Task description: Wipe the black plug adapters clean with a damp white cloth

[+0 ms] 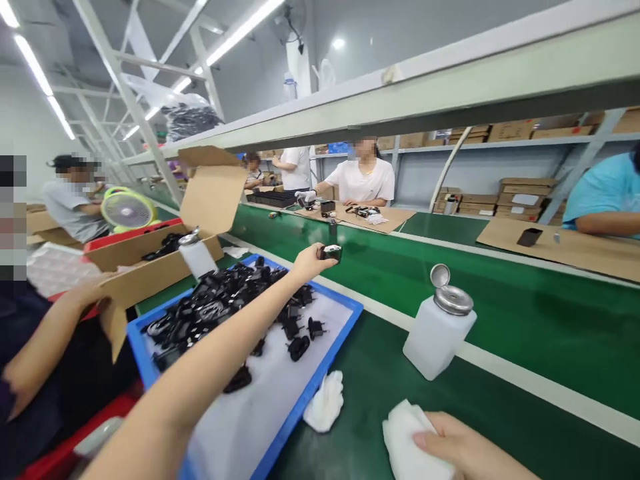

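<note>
My left hand [311,259] is stretched far out over the green conveyor belt [450,260], fingers pinched on a small black plug adapter [331,253]. My right hand [463,450] rests at the near edge of the green table, fingers closed on a folded white cloth [407,443]. Below my left arm lies a blue tray [345,313] lined in white, heaped with several black plug adapters [220,303]. A second crumpled white cloth [325,402] lies beside the tray.
A white dispenser bottle [439,327] with a metal cap stands right of the tray; another [196,255] stands behind it. An open cardboard box [165,257] sits at left, touched by another person's hand [93,288]. Workers sit across the belt at cardboard mats [575,250].
</note>
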`<state>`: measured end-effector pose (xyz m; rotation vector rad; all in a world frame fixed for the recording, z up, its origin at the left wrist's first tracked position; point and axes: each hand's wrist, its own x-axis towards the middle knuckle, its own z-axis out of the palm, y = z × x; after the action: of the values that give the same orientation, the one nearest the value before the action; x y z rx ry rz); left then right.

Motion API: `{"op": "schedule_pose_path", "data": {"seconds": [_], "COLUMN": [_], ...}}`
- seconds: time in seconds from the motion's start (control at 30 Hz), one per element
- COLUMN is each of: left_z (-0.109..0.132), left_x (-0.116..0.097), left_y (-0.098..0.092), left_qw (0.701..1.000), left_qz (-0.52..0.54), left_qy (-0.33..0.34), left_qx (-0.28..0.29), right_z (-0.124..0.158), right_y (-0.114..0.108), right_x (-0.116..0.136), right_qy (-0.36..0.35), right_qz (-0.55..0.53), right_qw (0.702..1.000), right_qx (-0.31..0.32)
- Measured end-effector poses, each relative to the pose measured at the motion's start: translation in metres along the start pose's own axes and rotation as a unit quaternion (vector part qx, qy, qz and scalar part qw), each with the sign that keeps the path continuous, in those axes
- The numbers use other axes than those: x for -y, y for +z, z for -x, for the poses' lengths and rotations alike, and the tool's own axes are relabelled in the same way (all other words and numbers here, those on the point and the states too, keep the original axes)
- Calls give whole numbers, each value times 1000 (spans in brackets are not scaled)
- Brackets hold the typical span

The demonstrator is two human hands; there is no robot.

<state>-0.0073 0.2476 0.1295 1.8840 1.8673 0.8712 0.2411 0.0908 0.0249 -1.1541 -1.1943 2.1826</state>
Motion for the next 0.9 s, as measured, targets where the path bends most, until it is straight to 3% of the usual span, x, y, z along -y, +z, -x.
{"op": "schedule_pose_path", "data": {"seconds": [0.1, 0.2, 0.27, 0.33, 0.43, 0.5, 0.67, 0.8, 0.9], "left_z": [91, 185, 231, 261, 280, 283, 284, 285, 284], "left_x": [6, 13, 12, 9, 8, 13, 30, 35, 37], "left_y": [-25, -27, -19, -9, 0, 1, 0, 1, 0], "left_qw": [985, 856, 762, 687, 614, 591, 586, 590, 590], "left_qz": [167, 512, 645, 723, 777, 789, 796, 788, 780], "left_qy": [8, -7, -30, -72, -140, -160, -146, -156, -164], "left_qx": [38, 72, 50, 14, -32, -50, -52, -74, -129], "right_z": [4, 0, -8, -16, -23, -23, -17, -14, -8], "right_y": [14, 46, 75, 107, 149, 167, 180, 178, 176], "right_x": [13, 36, 49, 56, 55, 50, 36, 19, 3], "right_qy": [-44, -105, -152, -207, -300, -358, -458, -539, -552], "right_qz": [16, -21, -53, -78, -74, -25, 148, 292, 314], "right_qw": [998, 992, 985, 974, 951, 933, 876, 790, 772], "right_qx": [-33, -70, -62, -44, -18, -20, -36, -9, -3]}}
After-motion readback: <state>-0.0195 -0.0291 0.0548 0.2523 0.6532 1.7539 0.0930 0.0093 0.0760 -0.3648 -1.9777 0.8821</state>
